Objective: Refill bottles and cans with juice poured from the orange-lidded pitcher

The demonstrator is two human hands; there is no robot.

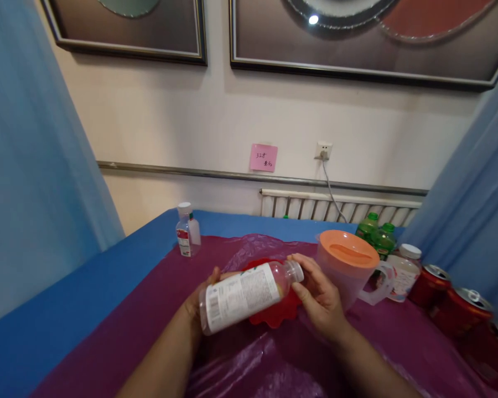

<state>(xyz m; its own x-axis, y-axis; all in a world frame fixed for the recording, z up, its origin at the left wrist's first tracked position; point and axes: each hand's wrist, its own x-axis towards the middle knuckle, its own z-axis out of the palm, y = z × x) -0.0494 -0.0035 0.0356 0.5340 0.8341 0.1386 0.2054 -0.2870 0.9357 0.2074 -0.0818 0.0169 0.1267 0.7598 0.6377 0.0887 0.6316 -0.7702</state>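
A clear plastic bottle [243, 298] with a white printed label lies tilted between my two hands, its neck up and to the right. My left hand [195, 304] is wrapped round the bottom end from behind; most of its fingers are hidden by the bottle. At the neck, the thumb and fingers of my right hand [319, 298] pinch the white cap [296, 271]. Beneath the bottle, a red scalloped dish [274, 318] rests on the purple plastic sheet [149, 331]. A translucent pitcher [336, 276] with an orange lid [348, 250] stands just beyond my right hand.
Small clear bottles [186, 235] stand at the back left. To the right are green-capped bottles [382, 237], a white-capped jar [404, 271] and several red cans [460, 309]. The blue table [120, 265] ends near a radiator [315, 204]; blue curtains [37, 138] hang on both sides.
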